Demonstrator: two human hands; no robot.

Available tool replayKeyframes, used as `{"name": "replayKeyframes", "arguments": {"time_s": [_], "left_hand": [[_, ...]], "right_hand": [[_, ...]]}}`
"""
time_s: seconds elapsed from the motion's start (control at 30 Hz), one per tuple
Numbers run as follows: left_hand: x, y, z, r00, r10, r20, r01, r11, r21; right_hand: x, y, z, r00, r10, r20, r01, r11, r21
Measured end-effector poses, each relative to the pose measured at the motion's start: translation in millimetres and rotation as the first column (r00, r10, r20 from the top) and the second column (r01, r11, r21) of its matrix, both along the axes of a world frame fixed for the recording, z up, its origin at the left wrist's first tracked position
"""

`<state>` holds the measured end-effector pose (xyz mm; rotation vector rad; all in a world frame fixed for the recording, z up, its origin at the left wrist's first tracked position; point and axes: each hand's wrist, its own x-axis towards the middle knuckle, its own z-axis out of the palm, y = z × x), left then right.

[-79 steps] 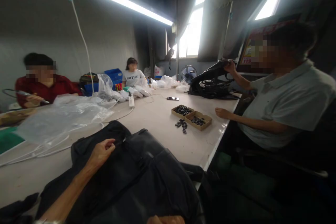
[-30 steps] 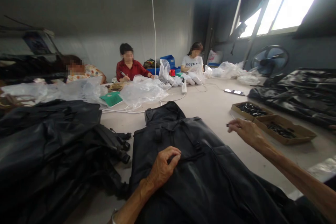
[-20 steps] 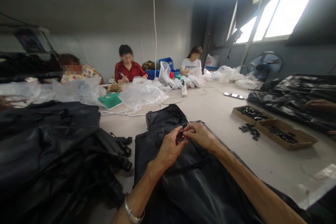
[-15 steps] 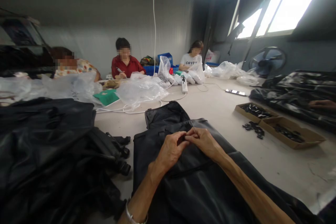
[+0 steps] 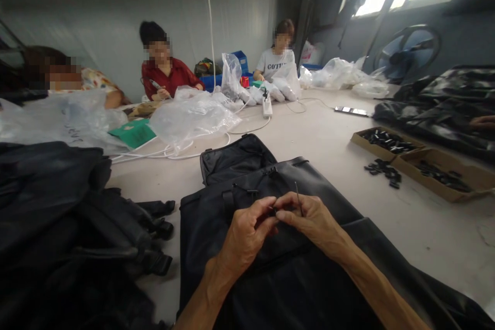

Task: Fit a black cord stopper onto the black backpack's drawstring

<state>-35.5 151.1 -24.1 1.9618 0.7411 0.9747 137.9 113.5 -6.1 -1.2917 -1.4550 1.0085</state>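
A black bag (image 5: 294,273) lies flat on the white table (image 5: 320,139) right in front of me. Both my hands meet over its upper part. My left hand (image 5: 247,234) pinches something at the bag's zipper line with thumb and forefinger. My right hand (image 5: 311,219) pinches a small black part (image 5: 273,211) against the left fingertips. A thin dark cord (image 5: 297,195) sticks up from the right hand's fingers. What exactly sits between the fingertips is too small to make out.
A heap of black bags (image 5: 58,206) fills the left. Two cardboard trays (image 5: 386,142) (image 5: 444,175) hold small black parts, with loose ones (image 5: 382,171) beside them. Clear plastic bags (image 5: 193,113), a power strip (image 5: 266,105), a phone (image 5: 351,111) and three seated people lie beyond.
My right hand came back from the loose parts near the trays with a small part and joined my left hand on the bag. The view has tilted down.
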Motion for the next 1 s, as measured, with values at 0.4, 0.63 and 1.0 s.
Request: {"name": "replayKeyframes", "arguments": {"time_s": [0.4,0.63,1.0], "left_hand": [[-2.8,-5.3,7.0,1.000,-0.016,-0.014,0.018,0.987,0.159],[-7.5,-11.2,15.9,0.996,-0.017,-0.091,0.040,0.966,0.257],[-11.2,-19.9,7.9,0.985,-0.003,-0.175,0.021,0.995,0.102]], "right_hand": [[-7.8,-12.6,10.0,0.994,-0.033,0.108,0.027,0.998,0.054],[-8.4,-16.9,15.4,0.996,0.036,0.086,-0.040,0.998,0.044],[-10.0,-16.2,14.1,0.992,0.120,0.024,-0.121,0.992,0.021]]}}
